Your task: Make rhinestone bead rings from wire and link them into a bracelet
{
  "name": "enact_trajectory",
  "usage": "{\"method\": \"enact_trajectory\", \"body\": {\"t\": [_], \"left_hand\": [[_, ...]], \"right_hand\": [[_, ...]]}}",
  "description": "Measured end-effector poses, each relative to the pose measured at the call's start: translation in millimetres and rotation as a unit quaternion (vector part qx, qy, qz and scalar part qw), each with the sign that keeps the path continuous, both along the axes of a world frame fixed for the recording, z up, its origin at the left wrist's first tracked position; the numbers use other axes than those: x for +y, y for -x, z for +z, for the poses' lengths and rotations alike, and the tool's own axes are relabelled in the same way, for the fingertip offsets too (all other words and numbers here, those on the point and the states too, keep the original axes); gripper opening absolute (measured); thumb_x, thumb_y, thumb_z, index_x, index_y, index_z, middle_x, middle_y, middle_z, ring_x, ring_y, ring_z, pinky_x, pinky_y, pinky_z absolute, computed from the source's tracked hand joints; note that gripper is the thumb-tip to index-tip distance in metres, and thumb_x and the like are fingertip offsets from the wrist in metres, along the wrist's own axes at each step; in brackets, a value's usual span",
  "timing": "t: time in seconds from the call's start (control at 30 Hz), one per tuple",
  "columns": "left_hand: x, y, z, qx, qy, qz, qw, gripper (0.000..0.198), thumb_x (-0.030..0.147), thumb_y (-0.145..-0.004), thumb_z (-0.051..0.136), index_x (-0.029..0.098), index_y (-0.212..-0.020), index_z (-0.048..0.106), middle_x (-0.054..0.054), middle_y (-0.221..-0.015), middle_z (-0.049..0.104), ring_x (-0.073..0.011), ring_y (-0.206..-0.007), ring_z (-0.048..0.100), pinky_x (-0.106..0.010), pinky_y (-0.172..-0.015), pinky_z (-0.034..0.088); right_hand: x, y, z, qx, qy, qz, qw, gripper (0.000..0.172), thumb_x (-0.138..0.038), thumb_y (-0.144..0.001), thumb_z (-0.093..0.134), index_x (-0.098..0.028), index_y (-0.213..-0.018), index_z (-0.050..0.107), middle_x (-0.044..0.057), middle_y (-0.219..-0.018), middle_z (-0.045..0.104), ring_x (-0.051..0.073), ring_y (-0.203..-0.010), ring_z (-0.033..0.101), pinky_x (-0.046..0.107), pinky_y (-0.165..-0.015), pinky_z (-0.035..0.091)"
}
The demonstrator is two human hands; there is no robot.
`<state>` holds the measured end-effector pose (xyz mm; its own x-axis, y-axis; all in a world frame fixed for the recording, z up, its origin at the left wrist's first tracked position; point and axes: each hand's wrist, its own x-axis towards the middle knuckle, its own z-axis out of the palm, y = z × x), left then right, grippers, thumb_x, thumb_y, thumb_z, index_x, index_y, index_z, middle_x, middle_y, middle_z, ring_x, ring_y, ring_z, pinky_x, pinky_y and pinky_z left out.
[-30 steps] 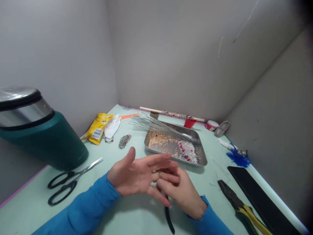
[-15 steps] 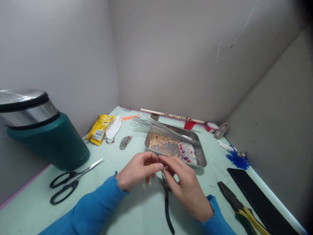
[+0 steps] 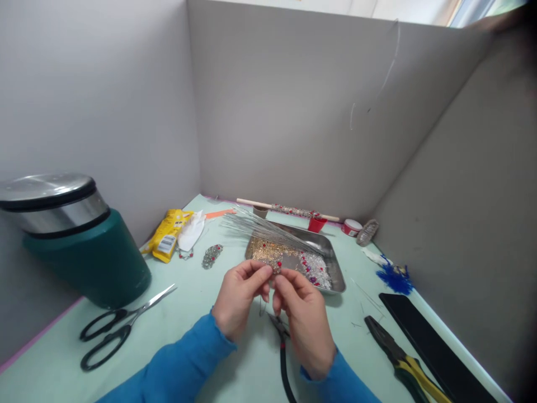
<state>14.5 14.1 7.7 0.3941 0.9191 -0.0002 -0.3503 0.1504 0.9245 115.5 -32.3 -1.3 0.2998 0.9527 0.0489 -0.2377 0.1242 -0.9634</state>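
Between the fingertips of both hands is a small beaded wire piece with a red bead showing. My left hand pinches its left side, and my right hand pinches its right side. A thin wire hangs below the fingers. Just beyond the hands lies a metal tray holding gold, clear and red beads, with a bundle of thin wires across its far side. Black-handled pliers lie under my right hand, partly hidden.
Scissors and a green bottle are on the left, near a yellow packet and a finished beaded piece. On the right are yellow-green pliers, a black bar and blue threads. A beaded stick lies behind.
Both hands have turned and the beaded piece is now more visible, with its red bead showing. The camera view has tilted up, bringing the top of the partition into sight.
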Motion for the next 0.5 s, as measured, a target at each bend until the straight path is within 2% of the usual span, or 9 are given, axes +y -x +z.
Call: {"method": "enact_trajectory", "body": {"t": [0.13,0.33,0.5], "left_hand": [[0,-6,9.1,-0.046,0.015,-0.02,0.999,0.021,0.033,-0.076,0.062,0.012,-0.077,0.056,0.003,-0.053,0.05,-0.0107,-0.048,0.051,-0.025,-0.05,0.042],[14,-3,20.9,0.043,-0.045,0.016,0.998,0.028,0.037,-0.076,0.062,0.011,-0.087,0.06,0.002,-0.057,0.05,-0.008,-0.049,0.044,-0.021,-0.044,0.038],[18,-6,24.8,0.035,-0.015,0.011,0.999,0.024,0.032,-0.072,0.066,0.01,-0.079,0.058,0.002,-0.058,0.051,-0.0084,-0.05,0.045,-0.021,-0.044,0.04]], "right_hand": [[7,2,8.9,0.003,-0.028,-0.039,0.999,0.014,-0.031,-0.083,0.058,-0.017,-0.081,0.057,-0.005,-0.057,0.053,0.006,-0.049,0.043,0.018,-0.046,0.035],[16,-15,16.5,-0.102,-0.026,-0.043,0.994,0.016,-0.032,-0.078,0.063,-0.017,-0.077,0.057,-0.006,-0.057,0.05,0.007,-0.049,0.043,0.019,-0.047,0.035],[18,-21,16.6,-0.073,-0.031,-0.024,0.997,0.021,-0.035,-0.08,0.058,-0.016,-0.087,0.06,-0.004,-0.054,0.052,0.009,-0.049,0.045,0.02,-0.046,0.036]]}}
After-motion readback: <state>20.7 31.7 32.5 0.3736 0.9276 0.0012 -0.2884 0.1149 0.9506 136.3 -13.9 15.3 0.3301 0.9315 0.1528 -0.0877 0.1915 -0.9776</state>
